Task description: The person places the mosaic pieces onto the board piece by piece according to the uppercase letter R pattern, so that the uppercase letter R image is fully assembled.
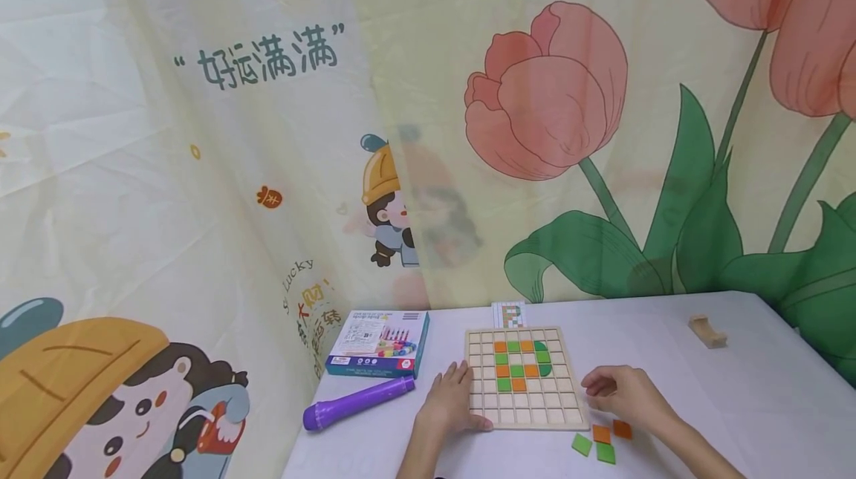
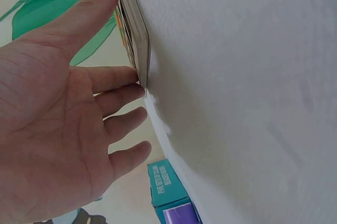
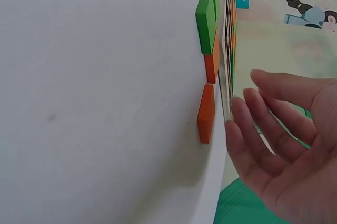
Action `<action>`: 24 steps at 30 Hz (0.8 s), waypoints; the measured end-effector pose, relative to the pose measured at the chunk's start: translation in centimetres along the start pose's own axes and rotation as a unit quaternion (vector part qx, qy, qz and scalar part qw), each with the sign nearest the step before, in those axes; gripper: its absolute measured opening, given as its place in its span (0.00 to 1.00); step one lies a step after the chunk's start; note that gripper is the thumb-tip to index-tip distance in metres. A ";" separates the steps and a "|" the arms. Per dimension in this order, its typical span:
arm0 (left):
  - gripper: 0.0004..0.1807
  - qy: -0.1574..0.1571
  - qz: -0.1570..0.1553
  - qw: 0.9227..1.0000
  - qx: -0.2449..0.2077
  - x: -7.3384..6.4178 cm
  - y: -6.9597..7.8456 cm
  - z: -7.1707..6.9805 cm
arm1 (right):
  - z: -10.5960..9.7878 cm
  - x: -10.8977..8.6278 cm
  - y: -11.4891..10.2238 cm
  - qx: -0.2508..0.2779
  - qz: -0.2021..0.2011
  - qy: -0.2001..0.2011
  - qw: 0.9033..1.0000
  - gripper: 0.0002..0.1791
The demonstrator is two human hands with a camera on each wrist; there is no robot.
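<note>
A square wooden grid board [image 1: 528,426] lies on the table, with orange, light green and dark green pieces in its cells forming a letter P. My left hand [image 1: 448,403] rests along the board's left side, its thumb by the lower left corner. In the left wrist view, its fingers [image 2: 121,100] are fairly straight, and some touch the board's edge. Just off the board's right side hovers my right hand [image 1: 625,391], fingers loosely bent, nothing visible between them. Below it lie loose orange tiles [image 1: 623,429] and green tiles [image 1: 605,453], also seen in the right wrist view.
Behind the board stands a small pattern card [image 1: 510,314]. A teal and white box [image 1: 377,345] lies to the left, with a purple microphone-shaped object [image 1: 361,401] in front of it. At the far right sits a small notched wooden block [image 1: 707,332]. Printed curtains [image 1: 428,93] hang around the table.
</note>
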State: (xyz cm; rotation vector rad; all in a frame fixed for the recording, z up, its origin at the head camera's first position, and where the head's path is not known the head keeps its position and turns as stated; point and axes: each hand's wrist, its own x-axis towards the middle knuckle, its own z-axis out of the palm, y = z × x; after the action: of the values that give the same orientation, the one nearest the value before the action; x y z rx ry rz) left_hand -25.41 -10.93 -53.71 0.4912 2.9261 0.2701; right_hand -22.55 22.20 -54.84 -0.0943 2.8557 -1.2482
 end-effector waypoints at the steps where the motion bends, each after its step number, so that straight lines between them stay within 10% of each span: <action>1: 0.60 0.001 -0.001 1.000 0.001 0.0 0.0 0.0 | 0.0 -0.1 0.0 -0.001 0.004 -0.009 1.000 0.13; 24: 0.59 0.000 -0.001 1.000 -0.011 -0.1 0.1 -0.2 | -0.6 -3.0 2.9 -0.015 -0.091 -0.107 0.990 0.20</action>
State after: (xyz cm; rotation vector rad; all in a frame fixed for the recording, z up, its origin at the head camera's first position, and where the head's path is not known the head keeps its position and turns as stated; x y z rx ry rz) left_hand -25.26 -10.87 -53.51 0.4855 2.9203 0.3012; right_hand -19.76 24.76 -56.58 -0.4679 2.7294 -1.1433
